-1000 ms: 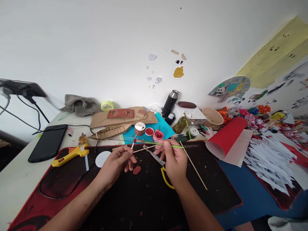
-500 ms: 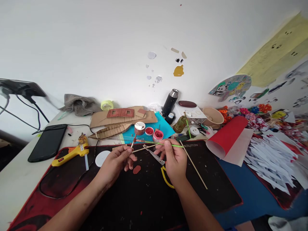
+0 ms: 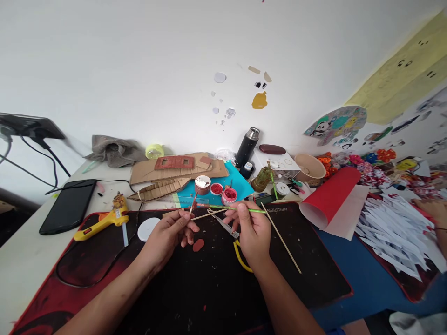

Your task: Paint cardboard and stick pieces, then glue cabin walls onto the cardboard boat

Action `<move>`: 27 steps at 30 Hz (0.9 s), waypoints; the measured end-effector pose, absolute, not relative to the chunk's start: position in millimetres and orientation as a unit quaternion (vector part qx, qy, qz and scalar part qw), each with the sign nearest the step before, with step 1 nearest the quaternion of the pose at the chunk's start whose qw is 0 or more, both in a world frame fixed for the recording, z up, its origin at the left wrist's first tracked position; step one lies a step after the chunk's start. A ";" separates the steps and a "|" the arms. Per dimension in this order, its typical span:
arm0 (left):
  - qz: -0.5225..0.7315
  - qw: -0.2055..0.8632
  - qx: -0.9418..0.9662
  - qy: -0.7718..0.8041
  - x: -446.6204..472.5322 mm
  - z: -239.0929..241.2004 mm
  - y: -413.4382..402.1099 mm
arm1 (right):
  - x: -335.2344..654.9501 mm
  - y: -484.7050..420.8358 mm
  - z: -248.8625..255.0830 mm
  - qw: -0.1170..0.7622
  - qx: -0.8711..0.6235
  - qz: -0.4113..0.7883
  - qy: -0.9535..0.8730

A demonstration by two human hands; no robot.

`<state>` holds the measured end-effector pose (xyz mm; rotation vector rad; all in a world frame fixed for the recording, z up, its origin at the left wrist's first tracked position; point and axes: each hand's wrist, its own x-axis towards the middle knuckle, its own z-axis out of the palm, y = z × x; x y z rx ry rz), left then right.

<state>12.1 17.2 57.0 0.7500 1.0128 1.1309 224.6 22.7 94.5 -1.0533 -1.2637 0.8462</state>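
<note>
My left hand (image 3: pixel 172 231) pinches a short thin wooden stick (image 3: pixel 193 206) upright; its upper part is painted reddish brown. Between the thumb and fingers of my right hand (image 3: pixel 253 228) lies a green-handled paintbrush (image 3: pixel 223 207), its tip at the painted end of the stick. Under the right hand, partly hidden, are scissors with yellow handles (image 3: pixel 240 256). A small reddish-brown cut piece (image 3: pixel 198 245) lies on the black mat (image 3: pixel 216 288). Just beyond the hands stand open paint jars: a brown one (image 3: pixel 202 189) and a red one (image 3: pixel 229 196).
A yellow glue gun (image 3: pixel 101 227) and a phone (image 3: pixel 68 209) lie at left. Behind are a cardboard boat (image 3: pixel 159 190) and a black flask (image 3: pixel 247 148). A loose stick (image 3: pixel 282 242), rolled red paper (image 3: pixel 330 195) and white paper strips (image 3: pixel 394 237) are at right, beside another person's hand (image 3: pixel 431 208).
Another person's hand has come into view at the right edge, by the paper strips. My hands, the brush and the stick have hardly moved.
</note>
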 end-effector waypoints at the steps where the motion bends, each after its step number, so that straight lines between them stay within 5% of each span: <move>1: 0.499 0.662 0.333 0.449 12.2 57.2 17.3 | 224.5 23.0 94.7 0.604 -0.456 0.363 -0.543; 27: 0.496 0.673 0.311 0.452 13.5 57.9 17.7 | 223.6 22.6 93.9 0.599 -0.449 0.377 -0.546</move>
